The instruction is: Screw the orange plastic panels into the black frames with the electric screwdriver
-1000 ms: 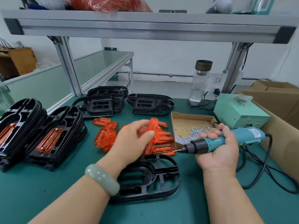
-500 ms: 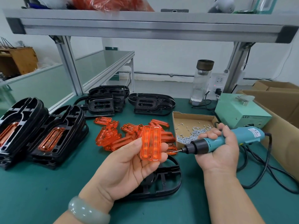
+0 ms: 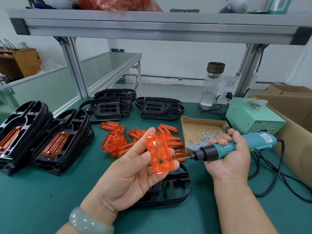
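Two hands share the job, well apart from each other: our left hand (image 3: 133,173) pinches one orange panel (image 3: 159,153) between thumb and fingertips, palm up, while our right hand (image 3: 231,157) is wrapped around the teal electric screwdriver (image 3: 236,146). We hold the panel in the air, face toward us, its long axis running from about eleven o'clock to five o'clock. Its lower end hangs above the black frame (image 3: 175,188), which lies flat on the green mat (image 3: 42,200). That frame sits at six o'clock from the panel and is largely hidden under our left palm. What we can see suggests its long axis runs roughly nine to three, with a rounded end at three o'clock. We judge the coming move to be a short drop and a turn of the panel until its long axis matches the frame's opening. The left hand, directly over the frame, is the nearer one. The screwdriver lies across our right palm with its bit pointing toward nine o'clock, the tip near the panel's right edge but apart from it. The box of screws (image 3: 202,119) sits at twelve o'clock from the driver's nose; whether a screw is already on the bit we cannot tell.
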Motion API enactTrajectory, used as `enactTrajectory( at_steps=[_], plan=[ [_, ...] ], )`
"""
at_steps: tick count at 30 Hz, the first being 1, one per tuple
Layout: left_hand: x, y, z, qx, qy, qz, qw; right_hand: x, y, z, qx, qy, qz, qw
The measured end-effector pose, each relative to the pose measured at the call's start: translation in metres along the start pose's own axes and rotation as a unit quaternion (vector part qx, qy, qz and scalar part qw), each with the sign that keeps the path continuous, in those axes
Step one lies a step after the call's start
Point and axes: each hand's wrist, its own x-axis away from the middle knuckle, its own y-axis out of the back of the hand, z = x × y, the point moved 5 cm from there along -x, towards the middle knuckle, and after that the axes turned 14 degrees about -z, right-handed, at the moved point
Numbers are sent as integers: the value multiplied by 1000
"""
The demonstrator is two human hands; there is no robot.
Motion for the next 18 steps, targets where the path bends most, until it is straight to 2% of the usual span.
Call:
enactTrajectory(
  at_steps=[6,10,14,18],
  plan=[
    [4,0,-4,13,-33,28,999,0,0,0,-2,-6,2,1000],
    [3,10,-6,-8,-68,-41,997,0,0,0,-3,-7,6,1000],
    [3,19,-10,-109,-130,-118,978,1,-1,0,-3,-10,10,1000],
    [7,20,-17,-255,-192,-125,940,2,0,0,-5,-10,9,1000]
  ],
)
